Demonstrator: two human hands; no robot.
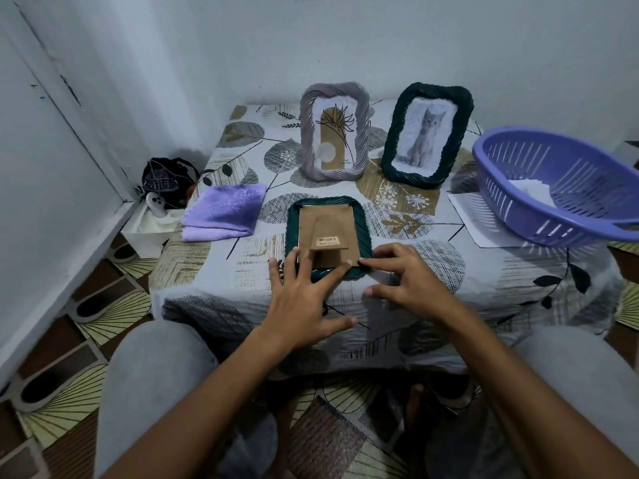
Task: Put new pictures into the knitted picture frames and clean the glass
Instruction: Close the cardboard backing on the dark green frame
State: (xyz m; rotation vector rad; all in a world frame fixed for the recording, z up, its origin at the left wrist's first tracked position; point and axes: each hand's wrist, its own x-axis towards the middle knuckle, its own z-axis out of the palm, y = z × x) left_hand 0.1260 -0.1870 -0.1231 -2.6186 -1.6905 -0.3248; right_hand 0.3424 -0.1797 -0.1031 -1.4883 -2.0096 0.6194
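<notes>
A dark green knitted frame (363, 223) lies face down at the middle of the table, its brown cardboard back (326, 229) and stand facing up. My left hand (304, 299) rests with spread fingers on the frame's near edge. My right hand (404, 278) touches the near right corner with its fingertips; neither hand grips anything. Behind stand a grey knitted frame (333, 131) with a plant drawing and a second dark green frame (427, 133) with a cat picture. A folded purple cloth (224, 212) lies to the left.
A purple plastic basket (560, 188) holding white paper sits at the right, over a white sheet (480, 219). The leaf-patterned tablecloth (242, 271) covers the small table. Left of it, in the wall corner, a white box (145, 233) carries a dark bag. My knees are below.
</notes>
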